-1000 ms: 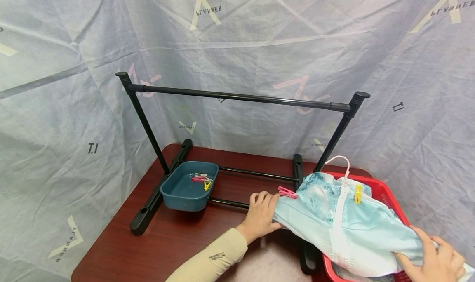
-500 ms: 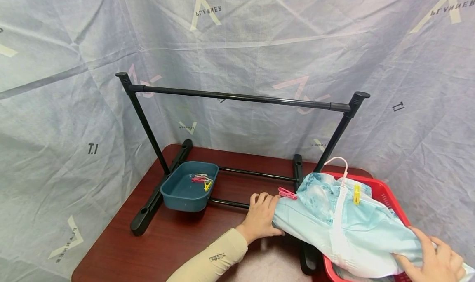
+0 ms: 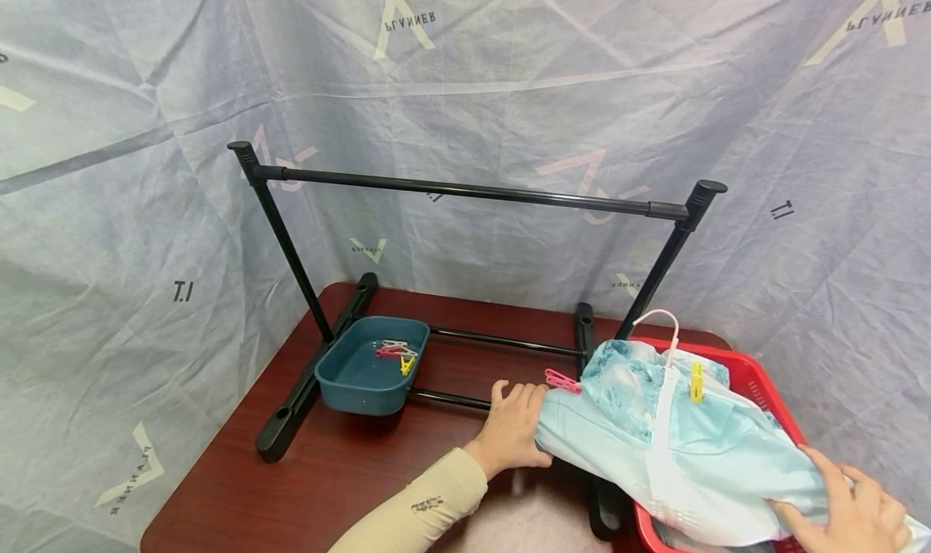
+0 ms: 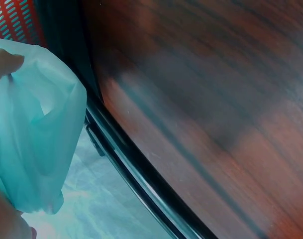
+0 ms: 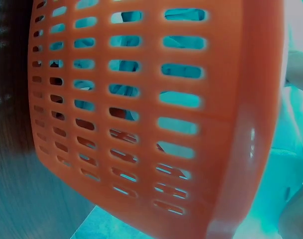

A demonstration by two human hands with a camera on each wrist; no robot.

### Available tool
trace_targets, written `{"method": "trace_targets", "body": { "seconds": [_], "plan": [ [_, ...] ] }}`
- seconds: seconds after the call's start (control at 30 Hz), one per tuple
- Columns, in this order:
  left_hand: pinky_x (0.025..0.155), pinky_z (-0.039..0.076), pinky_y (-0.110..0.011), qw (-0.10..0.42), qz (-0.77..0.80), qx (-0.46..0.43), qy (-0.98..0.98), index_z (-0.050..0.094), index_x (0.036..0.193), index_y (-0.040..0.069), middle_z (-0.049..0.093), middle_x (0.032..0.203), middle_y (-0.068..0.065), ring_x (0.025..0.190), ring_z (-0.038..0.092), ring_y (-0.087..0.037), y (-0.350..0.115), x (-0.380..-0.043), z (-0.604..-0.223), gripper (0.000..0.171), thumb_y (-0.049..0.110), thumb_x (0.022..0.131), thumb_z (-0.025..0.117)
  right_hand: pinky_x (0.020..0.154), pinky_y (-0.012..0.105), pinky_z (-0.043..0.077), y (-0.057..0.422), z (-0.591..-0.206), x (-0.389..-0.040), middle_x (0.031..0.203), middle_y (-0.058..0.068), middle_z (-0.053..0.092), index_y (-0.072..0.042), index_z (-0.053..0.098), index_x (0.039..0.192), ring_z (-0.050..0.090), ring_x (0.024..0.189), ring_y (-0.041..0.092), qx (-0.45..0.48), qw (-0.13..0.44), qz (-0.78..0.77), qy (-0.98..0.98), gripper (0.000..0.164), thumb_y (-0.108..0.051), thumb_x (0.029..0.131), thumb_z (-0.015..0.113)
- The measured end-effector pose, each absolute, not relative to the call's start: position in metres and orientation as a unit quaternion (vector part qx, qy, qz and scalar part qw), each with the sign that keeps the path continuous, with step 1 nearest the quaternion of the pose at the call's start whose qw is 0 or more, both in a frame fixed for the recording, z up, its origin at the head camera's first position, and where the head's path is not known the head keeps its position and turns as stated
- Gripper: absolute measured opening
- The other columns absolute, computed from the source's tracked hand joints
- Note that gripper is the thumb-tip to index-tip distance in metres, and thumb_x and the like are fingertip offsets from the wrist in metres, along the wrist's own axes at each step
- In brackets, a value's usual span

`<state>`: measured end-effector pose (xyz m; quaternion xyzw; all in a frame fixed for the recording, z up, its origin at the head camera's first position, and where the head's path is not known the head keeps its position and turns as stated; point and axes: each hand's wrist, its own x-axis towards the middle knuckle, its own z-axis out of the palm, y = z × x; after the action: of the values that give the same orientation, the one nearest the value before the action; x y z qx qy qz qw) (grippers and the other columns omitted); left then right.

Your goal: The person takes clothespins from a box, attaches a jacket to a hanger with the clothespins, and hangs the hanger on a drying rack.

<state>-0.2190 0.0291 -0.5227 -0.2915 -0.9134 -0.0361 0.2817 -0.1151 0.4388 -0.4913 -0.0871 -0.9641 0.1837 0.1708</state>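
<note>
A pale blue garment [image 3: 742, 448] with a white strip down its middle and a marbled blue-white upper part lies over the red basket [image 3: 764, 379]. A hanger's pale hook [image 3: 671, 331] sticks up from its top. One pink clothespin [image 3: 563, 381] sits at its left shoulder, and a yellow clothespin [image 3: 697, 383] is on the right. My left hand [image 3: 509, 428] grips the garment's left edge; the left wrist view shows thumb and fingers about the pale blue cloth [image 4: 37, 134]. At the lower right my right hand [image 3: 851, 504] holds the other side, thumb on top.
A black rack [image 3: 465, 189] stands on the dark red table [image 3: 240, 488]. Between its feet at the left is a blue tub [image 3: 356, 375] with several clothespins [image 3: 396, 351]. A printed grey cloth [image 3: 465, 68] hangs behind. The basket's slotted wall [image 5: 221, 99] fills much of the right wrist view.
The hanger hook and the yellow clothespin have shifted slightly left and down. Both hands keep their hold, with only tiny movement.
</note>
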Motion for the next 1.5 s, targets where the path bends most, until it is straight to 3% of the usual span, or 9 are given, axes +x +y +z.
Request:
{"method": "trace_targets", "body": {
  "seconds": [0.53,0.9,1.07,1.5],
  "plan": [
    [0.091,0.035,-0.041,0.256,-0.045,-0.288,-0.921,0.05,0.129,0.006,0.058,0.11,-0.001,0.099,0.055,-0.016,0.029,-0.2148,-0.5195,0.113,0.069,0.041,0.084,0.081,0.068,0.017,0.437,-0.4893,-0.1161,0.128,0.035,0.023,-0.012,0.027,0.152,0.016,0.116,0.063,-0.087,0.161,0.19,-0.964,0.086,-0.037,0.083,0.072],
    [0.098,0.039,-0.036,0.278,-0.051,-0.305,-0.909,0.052,0.123,0.004,0.057,0.102,-0.002,0.095,0.057,-0.017,0.0273,-0.2164,-0.523,0.112,0.069,0.038,0.084,0.081,0.067,0.015,0.4438,-0.4977,-0.1176,0.129,0.036,0.022,-0.015,0.024,0.155,0.015,0.118,0.063,-0.079,0.166,0.195,-0.963,0.092,-0.036,0.08,0.075],
    [0.102,0.04,-0.039,0.274,-0.052,-0.302,-0.911,0.051,0.123,0.004,0.057,0.102,-0.002,0.096,0.058,-0.017,0.0272,-0.2152,-0.5228,0.113,0.07,0.038,0.085,0.081,0.067,0.015,0.4405,-0.4957,-0.1164,0.129,0.035,0.023,-0.013,0.026,0.153,0.015,0.118,0.063,-0.083,0.166,0.195,-0.963,0.09,-0.034,0.08,0.074],
    [0.099,0.045,-0.042,0.26,-0.059,-0.29,-0.919,0.051,0.122,0.005,0.057,0.1,-0.002,0.093,0.061,-0.018,0.026,-0.2122,-0.5227,0.112,0.07,0.038,0.086,0.081,0.069,0.014,0.4394,-0.4932,-0.1171,0.129,0.035,0.021,-0.013,0.026,0.154,0.016,0.116,0.063,-0.09,0.173,0.195,-0.961,0.092,-0.032,0.078,0.074]
  ]
}}
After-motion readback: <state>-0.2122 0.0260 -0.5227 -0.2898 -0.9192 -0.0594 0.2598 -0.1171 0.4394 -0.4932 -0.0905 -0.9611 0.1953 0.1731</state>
